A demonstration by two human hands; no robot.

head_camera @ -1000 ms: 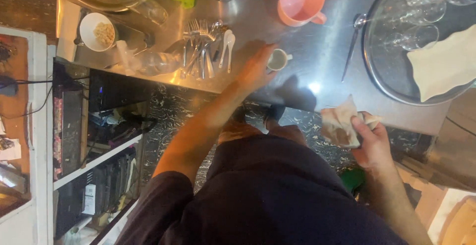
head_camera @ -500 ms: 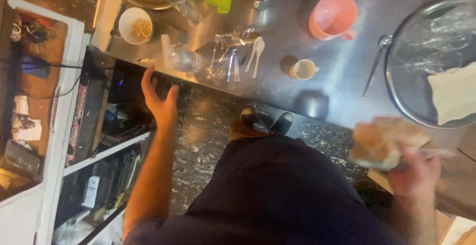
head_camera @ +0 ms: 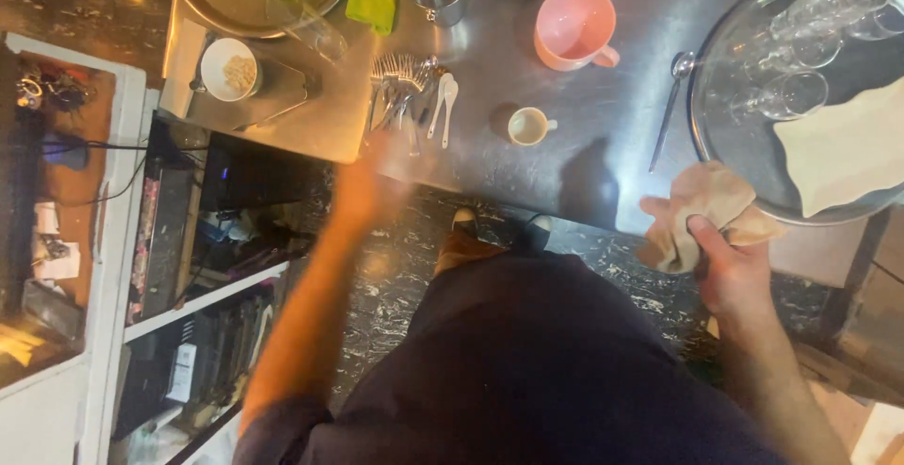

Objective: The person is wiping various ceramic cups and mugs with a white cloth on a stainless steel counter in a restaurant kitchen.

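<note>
— While the head camera looked straight down, what did the right hand (head_camera: pixel 730 272) have in it?

— Its fingers were closed around a crumpled beige cloth (head_camera: pixel 702 211), held at the near edge of the brushed steel counter (head_camera: pixel 603 117), with the cloth lapping the rim of the round metal tray (head_camera: pixel 702 159).

— And the left hand (head_camera: pixel 377 178)?

— It was a blur over the counter's near edge, just below the bundle of steel forks (head_camera: pixel 395 84) and two white plastic spoons (head_camera: pixel 443 103). How its fingers stood could not be told, nor whether it touched anything.

— What lay between the hands?

— A small cream espresso cup (head_camera: pixel 529 126) stood alone there. Farther back sat a pink ceramic mug (head_camera: pixel 576 24), and a long steel spoon (head_camera: pixel 673 98) lay just beside the tray.

— What was on the tray?

— Clear stemmed glasses (head_camera: pixel 800 41) lay on their sides beside a pale folded cloth (head_camera: pixel 843 150).

— Anything on the left?

— A small white bowl of crumbs (head_camera: pixel 231 70) sat on a square steel plate, near a large round steel pan (head_camera: pixel 282 4) holding a lime-green board.
</note>
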